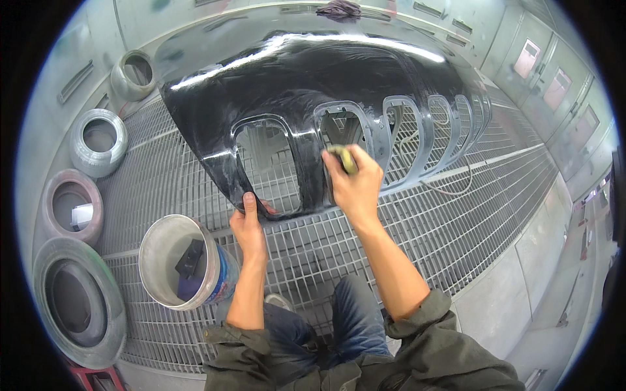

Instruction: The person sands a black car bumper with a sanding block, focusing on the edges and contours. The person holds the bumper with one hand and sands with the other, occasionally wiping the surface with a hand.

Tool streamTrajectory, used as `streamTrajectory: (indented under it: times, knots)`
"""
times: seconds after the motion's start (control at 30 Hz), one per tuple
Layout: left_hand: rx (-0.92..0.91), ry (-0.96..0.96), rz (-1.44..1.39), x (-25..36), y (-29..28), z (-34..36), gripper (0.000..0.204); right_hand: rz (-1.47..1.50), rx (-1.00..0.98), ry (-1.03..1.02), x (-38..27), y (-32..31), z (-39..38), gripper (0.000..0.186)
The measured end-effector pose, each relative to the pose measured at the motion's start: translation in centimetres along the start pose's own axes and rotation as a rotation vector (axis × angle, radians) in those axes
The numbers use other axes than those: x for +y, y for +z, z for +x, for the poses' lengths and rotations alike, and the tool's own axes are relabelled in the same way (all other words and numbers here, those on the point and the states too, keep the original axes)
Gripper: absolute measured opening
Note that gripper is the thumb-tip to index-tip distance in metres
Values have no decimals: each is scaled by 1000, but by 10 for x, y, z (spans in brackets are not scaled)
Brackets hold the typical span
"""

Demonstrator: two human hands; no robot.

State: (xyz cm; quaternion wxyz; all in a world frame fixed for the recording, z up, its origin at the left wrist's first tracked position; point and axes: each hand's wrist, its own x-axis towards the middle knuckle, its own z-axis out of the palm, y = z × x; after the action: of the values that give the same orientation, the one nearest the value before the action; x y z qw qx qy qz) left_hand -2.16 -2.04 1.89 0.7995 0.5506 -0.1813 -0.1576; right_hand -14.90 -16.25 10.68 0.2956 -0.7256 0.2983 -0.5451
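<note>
While the pale bucket (160, 260) stands just left of my left hand (249, 228), that hand pinches the black panel (313, 78) at its near-left corner, thumb on the edge, fingers mostly hidden. Rightward, my right hand (355, 182) curls around a yellowish pad (346, 160), blurred, contact unclear. The panel lies ahead of both hands, long axis crosswise, reaching well beyond my right; my left is nearer its left end.

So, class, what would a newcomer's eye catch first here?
Probably the shiny black panel with its row of slots, across the upper middle. Near its slotted edge, the left hand grips a corner while the right hand holds a small yellowish pad. At lower left stands a bucket, with four tyre-like rings beyond it.
</note>
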Motion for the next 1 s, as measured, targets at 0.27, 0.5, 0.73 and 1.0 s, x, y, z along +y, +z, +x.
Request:
streamTrajectory:
  times: [0.27,0.5,0.73,1.0]
  knots:
    - [-8,0,13,5,-4,0,55,-16,166,-564,-57,-23,41,35]
    - [-12,-15,-14,-4,-5,1,54,-490,-312,-775,-30,29,55,69]
    - [-6,-10,-13,2,-3,-1,53,-430,-256,-727,14,7,-45,57]
    - [-22,-19,-33,6,0,-1,52,-478,-593,-323,125,-7,-174,69]
